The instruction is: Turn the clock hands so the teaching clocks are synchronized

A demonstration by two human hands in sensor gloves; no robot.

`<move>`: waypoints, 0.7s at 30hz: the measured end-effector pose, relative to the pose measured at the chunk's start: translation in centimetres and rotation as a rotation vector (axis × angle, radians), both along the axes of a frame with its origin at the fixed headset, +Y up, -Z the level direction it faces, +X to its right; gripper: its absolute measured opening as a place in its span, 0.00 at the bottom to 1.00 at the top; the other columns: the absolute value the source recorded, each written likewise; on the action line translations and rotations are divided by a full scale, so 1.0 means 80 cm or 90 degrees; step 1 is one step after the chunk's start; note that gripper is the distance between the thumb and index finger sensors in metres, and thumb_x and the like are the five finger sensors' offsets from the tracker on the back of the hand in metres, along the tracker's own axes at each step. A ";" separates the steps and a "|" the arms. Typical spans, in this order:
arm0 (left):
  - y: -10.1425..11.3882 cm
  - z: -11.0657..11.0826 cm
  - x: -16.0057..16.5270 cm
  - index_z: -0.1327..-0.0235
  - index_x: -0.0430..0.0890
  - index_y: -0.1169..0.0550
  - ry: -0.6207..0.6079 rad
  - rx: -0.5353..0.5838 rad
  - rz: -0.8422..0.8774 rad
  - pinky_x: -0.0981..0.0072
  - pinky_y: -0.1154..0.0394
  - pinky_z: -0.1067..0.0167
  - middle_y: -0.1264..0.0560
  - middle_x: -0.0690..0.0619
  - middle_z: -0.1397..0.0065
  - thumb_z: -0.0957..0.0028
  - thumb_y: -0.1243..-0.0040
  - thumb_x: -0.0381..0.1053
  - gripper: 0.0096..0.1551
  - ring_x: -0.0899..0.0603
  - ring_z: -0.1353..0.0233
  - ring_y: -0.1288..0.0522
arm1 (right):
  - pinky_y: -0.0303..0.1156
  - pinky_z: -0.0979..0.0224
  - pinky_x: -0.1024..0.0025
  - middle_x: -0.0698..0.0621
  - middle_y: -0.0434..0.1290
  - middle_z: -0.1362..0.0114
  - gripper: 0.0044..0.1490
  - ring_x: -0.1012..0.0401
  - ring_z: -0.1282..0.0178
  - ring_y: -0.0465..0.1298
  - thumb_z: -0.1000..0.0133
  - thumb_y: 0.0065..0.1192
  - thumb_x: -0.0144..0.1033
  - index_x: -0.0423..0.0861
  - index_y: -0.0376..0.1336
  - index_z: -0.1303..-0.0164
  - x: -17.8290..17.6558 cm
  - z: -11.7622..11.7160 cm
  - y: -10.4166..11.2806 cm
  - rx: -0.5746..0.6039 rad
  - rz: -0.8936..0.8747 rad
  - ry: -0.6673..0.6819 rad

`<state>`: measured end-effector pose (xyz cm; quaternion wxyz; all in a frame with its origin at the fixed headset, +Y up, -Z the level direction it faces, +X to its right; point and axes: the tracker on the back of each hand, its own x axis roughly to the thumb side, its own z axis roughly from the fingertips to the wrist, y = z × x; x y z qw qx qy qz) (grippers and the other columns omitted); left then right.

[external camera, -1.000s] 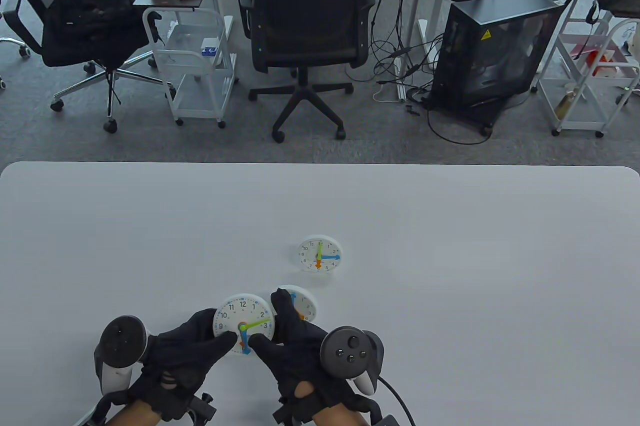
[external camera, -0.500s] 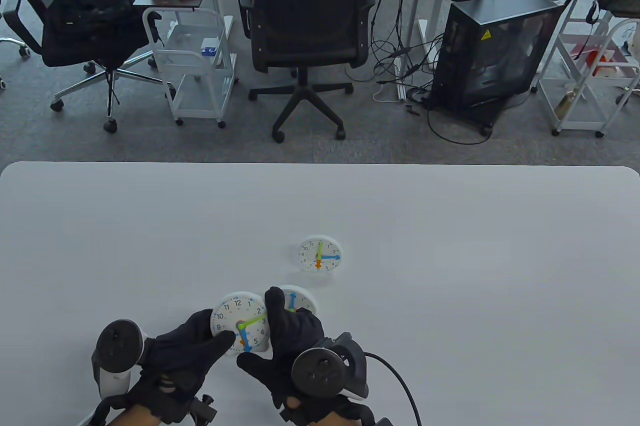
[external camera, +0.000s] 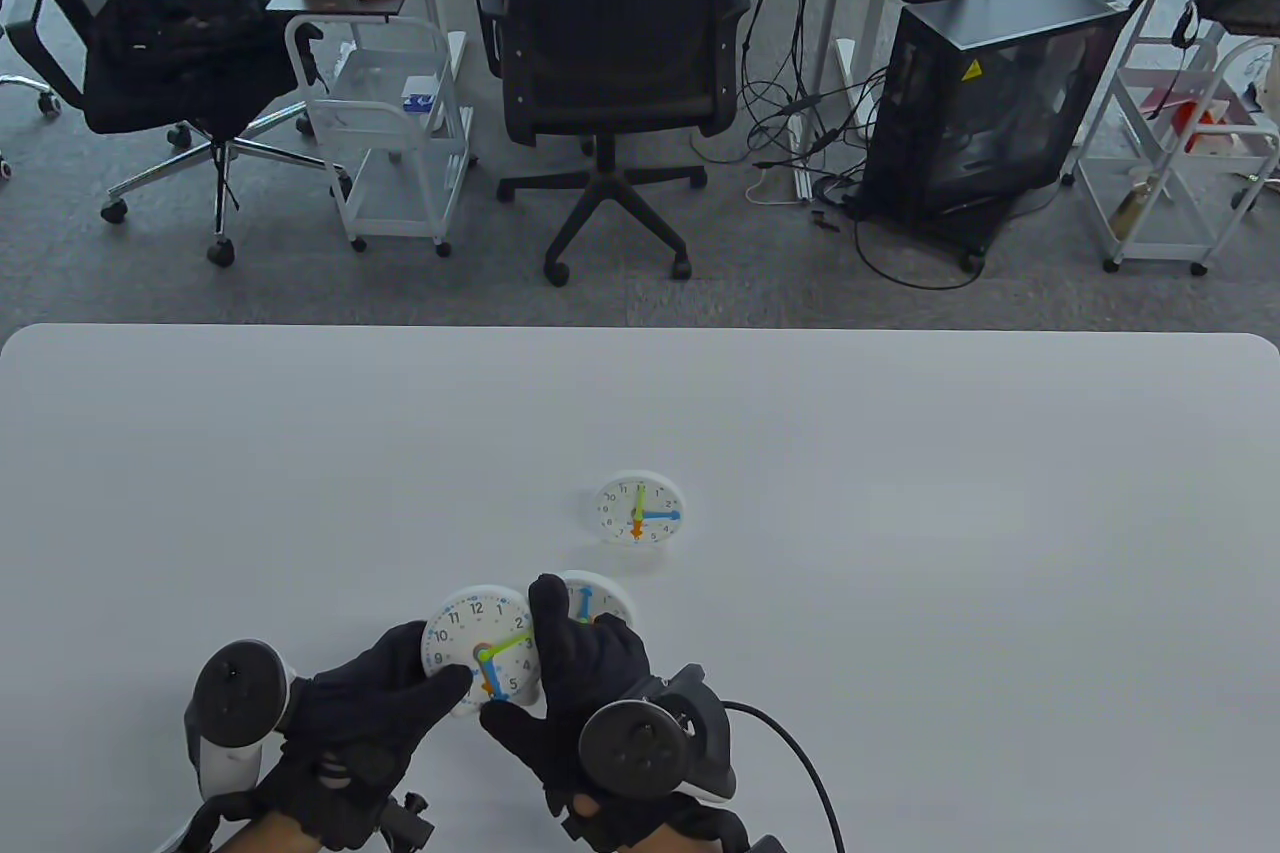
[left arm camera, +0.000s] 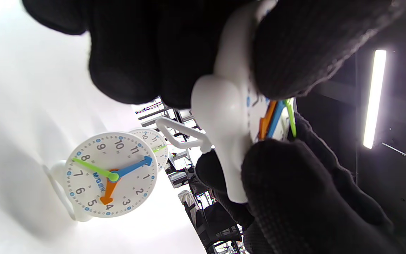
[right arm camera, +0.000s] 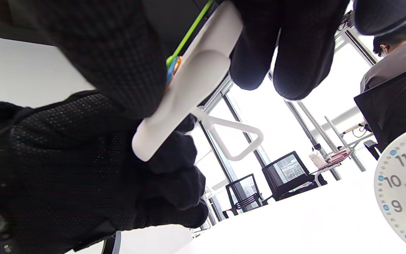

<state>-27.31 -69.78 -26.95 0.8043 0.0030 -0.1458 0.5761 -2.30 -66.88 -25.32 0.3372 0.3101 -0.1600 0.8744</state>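
Note:
Three white teaching clocks with orange, blue and green hands. Both hands hold the near clock up off the table. My left hand grips its left side, thumb on the face, fingers behind. My right hand grips its right edge, with the thumb at the lower rim beside the blue hand's tip. The wrist views show this clock edge-on with its wire stand sticking out. A second clock stands just behind my right hand and also shows in the left wrist view. The third clock stands farther back.
The white table stretches wide around the clocks. A cable trails from my right wrist across the near right. Office chairs, carts and a computer case stand on the floor beyond the far edge.
My right hand rolled over so its tracker faces me, and its thumb slid down to the clock's lower rim. The held clock shifted slightly left. Over the last half second almost nothing moved.

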 end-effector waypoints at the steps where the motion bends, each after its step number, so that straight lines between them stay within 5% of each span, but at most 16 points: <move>1: 0.000 0.000 0.000 0.42 0.44 0.22 0.000 0.000 0.000 0.29 0.32 0.40 0.12 0.49 0.50 0.50 0.26 0.62 0.31 0.34 0.49 0.15 | 0.62 0.37 0.28 0.37 0.68 0.33 0.69 0.39 0.39 0.76 0.50 0.75 0.52 0.21 0.41 0.25 0.000 0.000 0.000 -0.001 0.000 0.000; 21: 0.000 -0.002 0.001 0.42 0.45 0.22 -0.002 -0.007 -0.010 0.28 0.32 0.40 0.13 0.48 0.49 0.50 0.26 0.62 0.31 0.34 0.48 0.15 | 0.63 0.37 0.29 0.37 0.70 0.34 0.60 0.40 0.41 0.78 0.48 0.72 0.44 0.21 0.44 0.25 0.001 -0.002 0.001 -0.008 -0.004 0.003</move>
